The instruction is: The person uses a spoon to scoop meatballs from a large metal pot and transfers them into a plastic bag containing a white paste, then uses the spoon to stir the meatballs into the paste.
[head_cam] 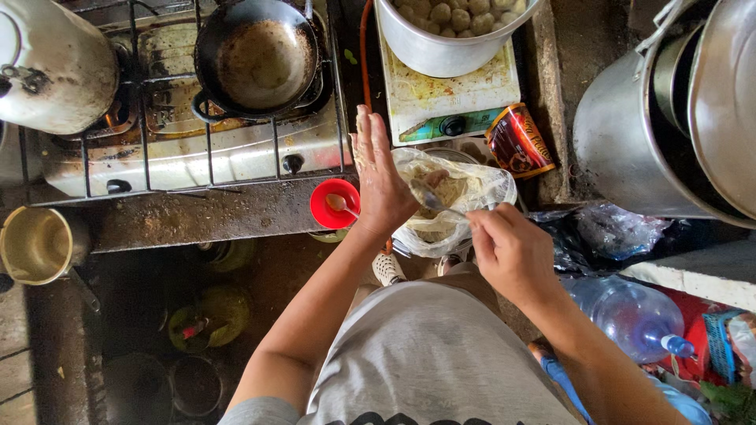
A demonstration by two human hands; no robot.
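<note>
Beside the gas stove [197, 157], just off its right front corner, sits a bowl lined with a clear plastic bag [453, 197] holding pale dough. The left hand [382, 177] is held flat over the near edge of that bag, fingers spread and straight, pinching nothing; a smear of dough appears to lie on the palm. The right hand [512, 252] pinches the handle of a metal spoon [429, 197] between thumb and fingers, the bowl of the spoon meeting the left palm above the bag. A small red cup [335, 203] stands touching the stove's front edge, just left of the bag. Behind the bag, a large pot of round balls [453, 31] rests on a single burner. Risk: the loose bag rim could fold inward under the spoon, or dough could slip off the open palm and land beside the bag.
</note>
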